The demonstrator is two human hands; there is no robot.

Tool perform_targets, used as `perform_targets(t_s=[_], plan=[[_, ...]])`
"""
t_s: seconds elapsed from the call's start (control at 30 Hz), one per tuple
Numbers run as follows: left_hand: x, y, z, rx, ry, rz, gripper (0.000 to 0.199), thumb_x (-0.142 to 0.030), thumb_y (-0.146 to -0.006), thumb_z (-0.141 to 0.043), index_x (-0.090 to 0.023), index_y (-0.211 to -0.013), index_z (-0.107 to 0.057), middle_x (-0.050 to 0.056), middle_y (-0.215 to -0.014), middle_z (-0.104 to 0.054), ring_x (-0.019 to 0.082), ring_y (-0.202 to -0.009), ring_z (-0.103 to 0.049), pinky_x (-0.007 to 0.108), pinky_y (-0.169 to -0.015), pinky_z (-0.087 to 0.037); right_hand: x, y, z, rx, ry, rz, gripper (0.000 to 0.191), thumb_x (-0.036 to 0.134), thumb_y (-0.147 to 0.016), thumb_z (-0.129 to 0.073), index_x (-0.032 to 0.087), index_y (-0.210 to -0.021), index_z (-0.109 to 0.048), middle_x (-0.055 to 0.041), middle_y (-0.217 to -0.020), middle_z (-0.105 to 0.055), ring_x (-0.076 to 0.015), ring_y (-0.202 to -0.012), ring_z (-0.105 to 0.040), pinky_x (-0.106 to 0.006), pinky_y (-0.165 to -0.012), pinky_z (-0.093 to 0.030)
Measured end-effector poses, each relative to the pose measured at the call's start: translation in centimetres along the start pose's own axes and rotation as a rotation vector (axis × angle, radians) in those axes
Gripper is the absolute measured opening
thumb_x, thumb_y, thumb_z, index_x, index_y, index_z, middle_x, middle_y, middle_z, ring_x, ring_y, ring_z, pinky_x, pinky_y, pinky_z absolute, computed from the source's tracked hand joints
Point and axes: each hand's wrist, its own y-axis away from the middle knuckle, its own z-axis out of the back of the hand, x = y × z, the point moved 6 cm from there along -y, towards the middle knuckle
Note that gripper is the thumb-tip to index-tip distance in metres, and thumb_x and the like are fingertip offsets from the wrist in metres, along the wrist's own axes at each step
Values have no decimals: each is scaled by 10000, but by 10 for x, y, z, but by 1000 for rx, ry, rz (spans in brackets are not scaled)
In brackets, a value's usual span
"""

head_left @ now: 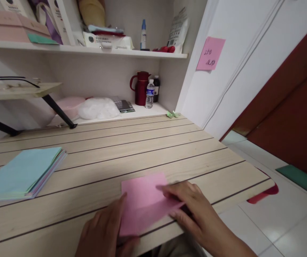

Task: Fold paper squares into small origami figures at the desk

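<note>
A square of pink paper (142, 203) lies near the front edge of the wooden table, its lower right corner lifted and bent. My right hand (193, 207) pinches that corner, thumb below and fingers above. At the left edge of the paper is my left hand (103, 226), fingers along the side and thumb at the lower left corner, gripping it there. Both hands are slightly blurred. To the left rests a stack of coloured paper (22, 173) with a light blue sheet on top.
A small raised stand (22, 91) with glasses on it stands at the back left. Behind the table (100, 164), a shelf holds a red jug (142, 89), a water bottle (149, 94) and a white plastic bag (99, 108). A pink note (210, 53) hangs on the right wall.
</note>
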Motion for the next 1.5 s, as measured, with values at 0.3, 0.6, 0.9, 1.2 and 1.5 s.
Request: perform_targets(t_s=[0.3,0.6,0.9,1.2,1.5], plan=[[2,-37,-5,6,-24,292,514,-385,-931,-450,-226,-1410,-351,91,-1089,-695,253,-921,-688,411,-739,-512,-19,-19,-14,-129,168,-165,532,339,-895,-554,267,-1408,-432,-81,-1004,-701,-273,-867,-653,-417,-770,-507],[2,-39,-9,50,-158,392,445,-249,-938,-411,-215,-1381,-414,89,-1026,-662,256,-932,-653,456,-790,-467,-16,-27,-18,-66,284,-184,533,320,-875,-573,286,-1394,-457,-73,-972,-709,-283,-846,-661,-430,-743,-514],[-69,-31,-17,-148,-223,-164,482,-202,-868,-501,-189,-1351,-498,59,-1454,-513,248,-1406,-360,500,-1201,-174,-16,-30,-20,-19,266,-156,438,294,-878,-571,309,-1315,-539,-64,-1098,-708,-282,-922,-669,-449,-801,-527],[-66,-14,-50,-23,-347,-125,627,-64,-754,-551,-134,-1369,-447,133,-1386,-572,267,-1326,-483,394,-1013,-508,-17,-28,-22,-48,255,-123,413,300,-883,-562,307,-1297,-551,-56,-1162,-694,-280,-980,-666,-467,-847,-531],[-65,-17,-49,14,-228,-64,983,-323,-598,-828,-301,-1460,-355,160,-1430,-520,386,-1341,-438,526,-1013,-475,-46,-13,12,-166,342,-287,398,285,-896,-525,315,-1293,-546,-69,-1143,-607,-234,-881,-656,-374,-683,-559]])
